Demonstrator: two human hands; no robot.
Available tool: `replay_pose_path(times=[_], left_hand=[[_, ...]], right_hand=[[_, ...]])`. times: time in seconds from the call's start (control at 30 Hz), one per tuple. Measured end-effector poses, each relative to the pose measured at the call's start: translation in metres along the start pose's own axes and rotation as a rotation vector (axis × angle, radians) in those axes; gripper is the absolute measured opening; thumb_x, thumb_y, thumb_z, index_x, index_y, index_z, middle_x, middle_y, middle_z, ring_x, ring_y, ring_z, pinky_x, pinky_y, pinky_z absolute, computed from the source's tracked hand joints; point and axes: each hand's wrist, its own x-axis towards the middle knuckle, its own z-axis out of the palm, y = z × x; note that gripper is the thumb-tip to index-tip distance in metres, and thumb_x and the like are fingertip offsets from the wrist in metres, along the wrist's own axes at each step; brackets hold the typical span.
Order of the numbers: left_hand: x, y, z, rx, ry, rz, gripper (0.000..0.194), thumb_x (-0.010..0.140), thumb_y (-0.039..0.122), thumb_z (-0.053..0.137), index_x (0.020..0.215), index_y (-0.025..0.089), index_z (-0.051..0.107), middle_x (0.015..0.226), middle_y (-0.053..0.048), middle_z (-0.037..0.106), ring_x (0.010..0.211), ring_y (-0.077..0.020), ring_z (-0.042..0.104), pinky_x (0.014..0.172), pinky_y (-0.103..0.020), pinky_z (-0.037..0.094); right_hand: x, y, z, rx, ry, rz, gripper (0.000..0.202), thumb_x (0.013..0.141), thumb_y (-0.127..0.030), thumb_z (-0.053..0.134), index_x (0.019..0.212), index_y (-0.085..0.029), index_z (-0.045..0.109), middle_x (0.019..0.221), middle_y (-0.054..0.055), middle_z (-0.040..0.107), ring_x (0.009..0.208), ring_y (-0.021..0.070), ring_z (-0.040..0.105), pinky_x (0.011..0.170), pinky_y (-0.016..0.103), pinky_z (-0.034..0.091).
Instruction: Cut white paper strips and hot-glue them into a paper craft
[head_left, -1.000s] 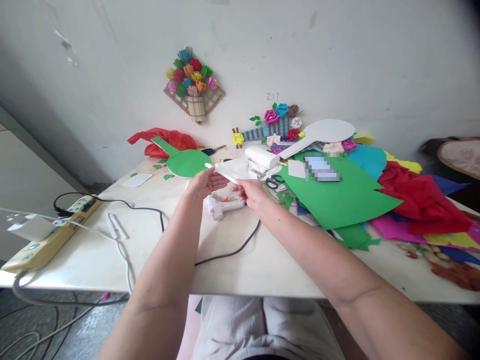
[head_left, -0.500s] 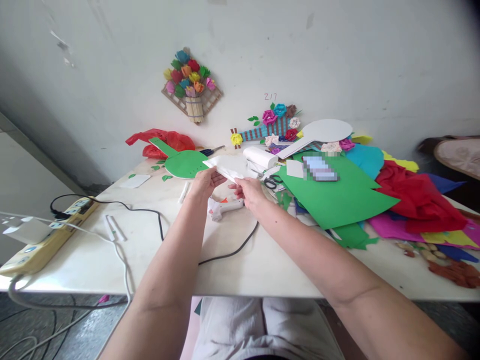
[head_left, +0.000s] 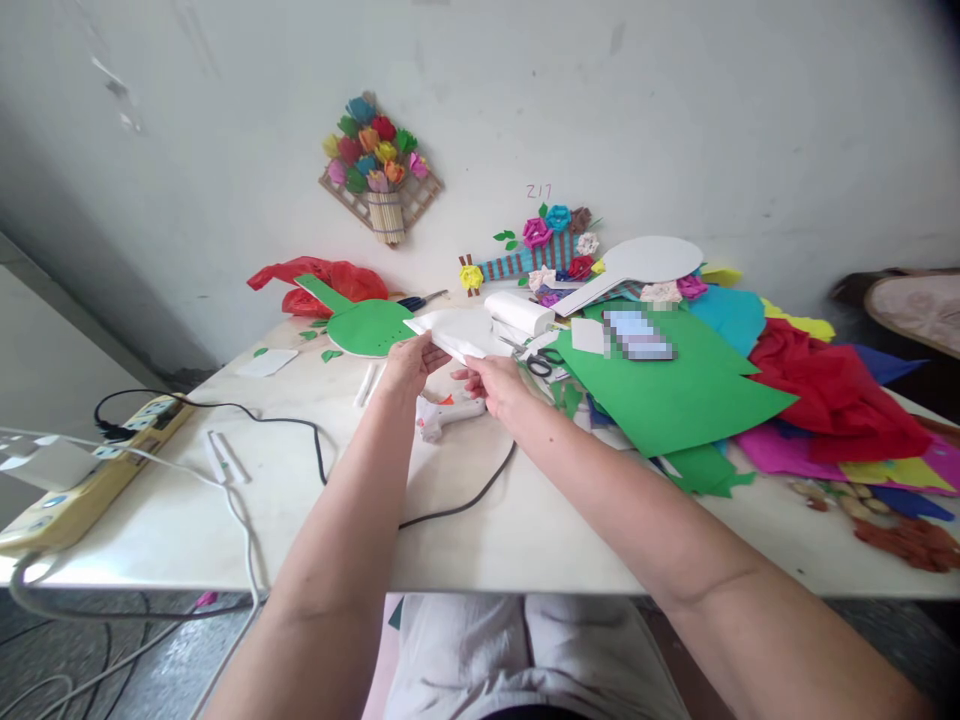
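Note:
A piece of white paper (head_left: 457,328) with a folded near edge is held up between my two hands over the middle of the table. My left hand (head_left: 414,366) pinches its left side, fingers closed on the edge. On the near right edge, my right hand (head_left: 491,382) grips the paper between thumb and fingers. Just below my hands lies a white glue gun (head_left: 448,415) with an orange part, partly behind my right hand. Behind my left hand is a green paddle shape (head_left: 371,326). Black-handled scissors (head_left: 541,362) lie right of the paper.
A white roll (head_left: 521,313), green sheets (head_left: 675,390), a phone (head_left: 639,335) and a white paddle shape (head_left: 652,262) lie to the right, beside crumpled red material (head_left: 832,390). A yellow power strip (head_left: 90,480) with cords sits at the left edge. Paper flowers (head_left: 379,150) hang on the wall.
The view has shifted very slightly. Both hands keep their hold on the white paper in nearly the same place.

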Motion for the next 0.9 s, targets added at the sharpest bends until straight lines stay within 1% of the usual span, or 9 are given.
replay_pose_path(times=[0.17, 0.4, 0.67, 0.73, 0.8, 0.9], left_hand=[[0.0, -0.001, 0.001, 0.011, 0.063, -0.003, 0.007, 0.074, 0.015, 0.055, 0.072, 0.009, 0.058, 0.058, -0.007, 0.062, 0.056, -0.0162, 0.063, 0.069, -0.033, 0.053], [0.004, -0.003, 0.001, 0.0, 0.052, -0.016, 0.007, 0.073, 0.015, 0.058, 0.074, 0.008, 0.059, 0.06, -0.008, 0.063, 0.059, -0.017, 0.064, 0.068, -0.031, 0.054], [0.005, -0.005, 0.002, -0.009, 0.071, -0.041, 0.01, 0.073, 0.02, 0.062, 0.075, 0.01, 0.059, 0.059, -0.006, 0.062, 0.058, -0.0153, 0.063, 0.069, -0.03, 0.053], [0.005, -0.005, 0.003, -0.002, 0.071, -0.035, 0.011, 0.074, 0.02, 0.061, 0.075, 0.01, 0.059, 0.059, -0.005, 0.061, 0.057, -0.0146, 0.063, 0.068, -0.029, 0.053], [0.003, -0.004, 0.003, 0.006, 0.072, -0.027, 0.011, 0.075, 0.02, 0.061, 0.075, 0.01, 0.058, 0.058, -0.005, 0.061, 0.056, -0.0142, 0.063, 0.068, -0.029, 0.053], [0.001, -0.004, 0.004, 0.022, 0.081, -0.021, 0.012, 0.075, 0.02, 0.061, 0.072, 0.01, 0.057, 0.057, -0.005, 0.06, 0.053, -0.0133, 0.061, 0.065, -0.028, 0.053]], right_hand=[[0.0, -0.001, 0.001, -0.006, -0.003, 0.023, 0.011, 0.079, -0.015, 0.053, 0.069, -0.011, 0.055, 0.049, 0.003, 0.062, 0.031, 0.006, 0.042, 0.031, 0.017, 0.032], [-0.003, -0.007, 0.002, 0.033, 0.005, 0.11, 0.013, 0.077, -0.012, 0.049, 0.065, -0.011, 0.054, 0.047, 0.004, 0.062, 0.03, 0.0054, 0.04, 0.03, 0.016, 0.029], [-0.005, -0.009, 0.001, 0.024, 0.0, 0.121, 0.016, 0.079, -0.013, 0.048, 0.064, -0.011, 0.054, 0.049, 0.005, 0.063, 0.03, 0.0054, 0.04, 0.03, 0.016, 0.029], [-0.005, -0.01, 0.001, 0.027, -0.005, 0.118, 0.018, 0.081, -0.015, 0.047, 0.066, -0.01, 0.055, 0.049, 0.005, 0.062, 0.03, 0.0053, 0.04, 0.03, 0.016, 0.029], [-0.005, -0.01, 0.001, 0.042, -0.008, 0.118, 0.021, 0.083, -0.021, 0.046, 0.067, -0.01, 0.055, 0.049, 0.005, 0.062, 0.03, 0.0055, 0.04, 0.03, 0.016, 0.029], [-0.003, -0.008, 0.001, 0.052, -0.008, 0.117, 0.021, 0.081, -0.028, 0.053, 0.07, -0.01, 0.056, 0.049, 0.004, 0.062, 0.031, 0.0058, 0.041, 0.03, 0.016, 0.029]])
